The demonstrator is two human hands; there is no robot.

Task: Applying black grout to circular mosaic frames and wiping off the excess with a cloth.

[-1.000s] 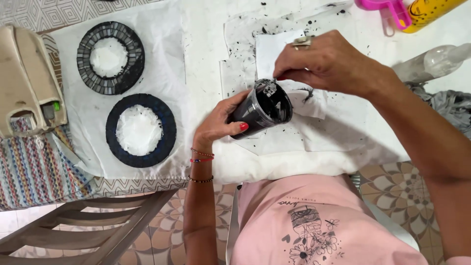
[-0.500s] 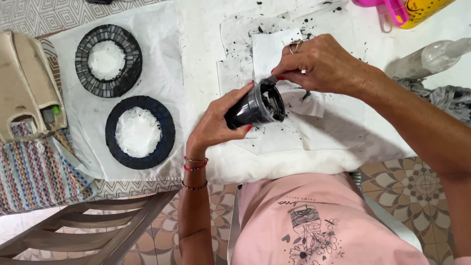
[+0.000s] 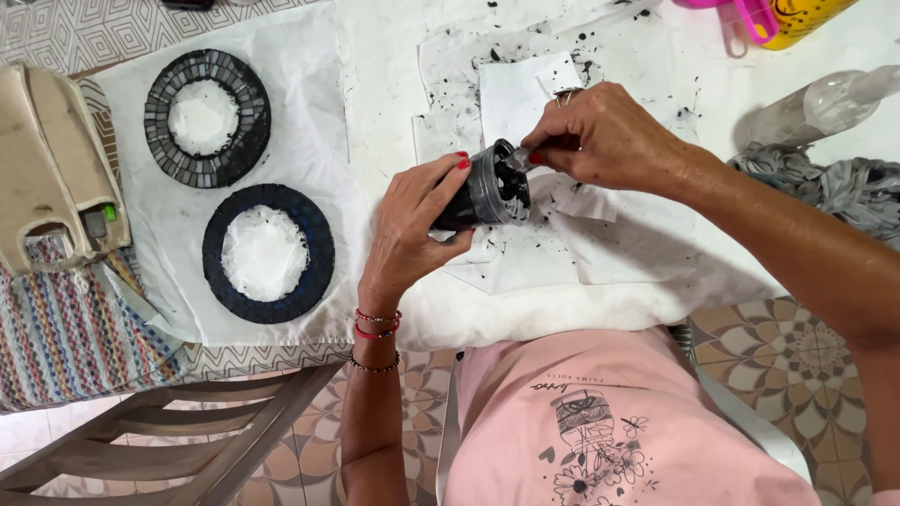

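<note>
1. Over the last second the small black pot (image 3: pixel 489 192) has been tipped further onto its side, so its open mouth now faces the right hand (image 3: pixel 609 141) rather than up at the camera. That brings the inside within easy reach of whatever the right hand is working into it.
2. The left hand (image 3: pixel 412 230) has its fingers wrapped round the pot's body from below and behind, holding it just above the table (image 3: pixel 394 84), over a sheet of white paper (image 3: pixel 581 253) speckled with black crumbs.
3. The right hand's fingers are pinched tight at the pot's rim, around something small and pale that I cannot make out.
4. The pot looks dark and glossy, with black clumps stuck inside its mouth.
5. To the left, well apart, two round mosaic rings (image 3: pixel 267 253) with white centres lie on a white cloth (image 3: pixel 309 112).
</note>
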